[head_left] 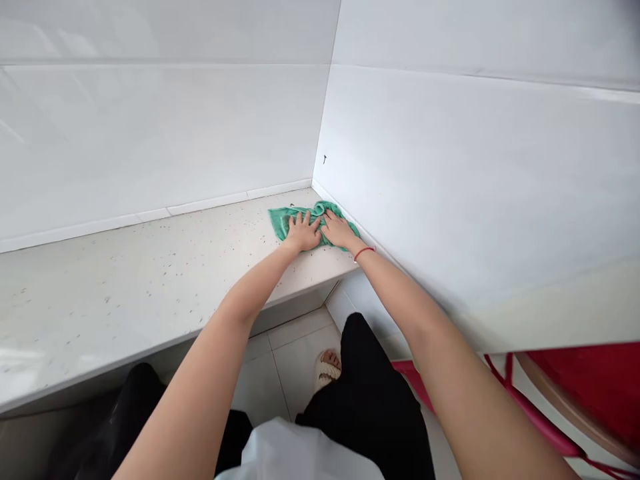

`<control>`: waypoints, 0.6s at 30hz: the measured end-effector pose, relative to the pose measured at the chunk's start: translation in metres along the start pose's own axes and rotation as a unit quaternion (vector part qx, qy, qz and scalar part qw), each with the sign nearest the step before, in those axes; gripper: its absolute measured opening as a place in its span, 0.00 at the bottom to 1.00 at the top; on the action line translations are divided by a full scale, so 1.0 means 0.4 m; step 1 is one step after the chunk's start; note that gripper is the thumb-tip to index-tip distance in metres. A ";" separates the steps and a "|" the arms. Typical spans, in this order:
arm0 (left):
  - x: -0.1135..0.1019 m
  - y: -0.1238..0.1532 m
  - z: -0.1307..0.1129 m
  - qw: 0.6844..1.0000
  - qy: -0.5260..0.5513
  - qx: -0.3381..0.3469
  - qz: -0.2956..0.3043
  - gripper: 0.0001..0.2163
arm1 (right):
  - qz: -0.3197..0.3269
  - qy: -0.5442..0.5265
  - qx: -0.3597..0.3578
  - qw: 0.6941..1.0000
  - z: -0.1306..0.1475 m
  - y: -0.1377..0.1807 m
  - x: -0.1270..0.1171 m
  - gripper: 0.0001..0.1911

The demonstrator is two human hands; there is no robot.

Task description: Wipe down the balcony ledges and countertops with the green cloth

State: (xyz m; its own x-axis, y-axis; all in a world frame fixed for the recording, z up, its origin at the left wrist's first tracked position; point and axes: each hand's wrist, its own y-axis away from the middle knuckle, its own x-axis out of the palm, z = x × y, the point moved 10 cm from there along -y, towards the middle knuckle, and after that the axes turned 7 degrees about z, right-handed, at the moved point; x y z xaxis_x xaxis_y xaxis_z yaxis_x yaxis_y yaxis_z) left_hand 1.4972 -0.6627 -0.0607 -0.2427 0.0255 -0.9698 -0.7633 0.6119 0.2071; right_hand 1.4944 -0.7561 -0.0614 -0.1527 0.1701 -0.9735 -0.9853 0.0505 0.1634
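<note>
White shirt (300, 453) nearest the lens, forearms (235, 313) extended beyond. Presses left hand (303, 235), fingers spread wide and flat, onto green cloth (280, 219). Lays right hand (339, 231), fingers flat and close together, beside it on same cloth. Pins cloth to speckled table (150, 280) at far corner, against right wall (450, 187). Wears red thread (364, 252) on right wrist.
</note>
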 end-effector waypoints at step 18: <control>0.068 0.379 0.184 0.995 0.017 -0.091 -0.044 0.34 | 0.110 0.031 -0.086 0.990 0.354 0.147 0.125 0.39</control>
State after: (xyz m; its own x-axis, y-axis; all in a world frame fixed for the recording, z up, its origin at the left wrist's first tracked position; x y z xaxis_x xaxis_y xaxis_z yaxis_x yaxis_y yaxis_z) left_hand 1.4188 -0.5109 -0.0653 -0.1885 -0.0510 -0.9808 -0.8775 0.4572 0.1448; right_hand 1.4399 -0.6055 -0.0779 -0.3649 0.0966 -0.9260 -0.9251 -0.1503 0.3488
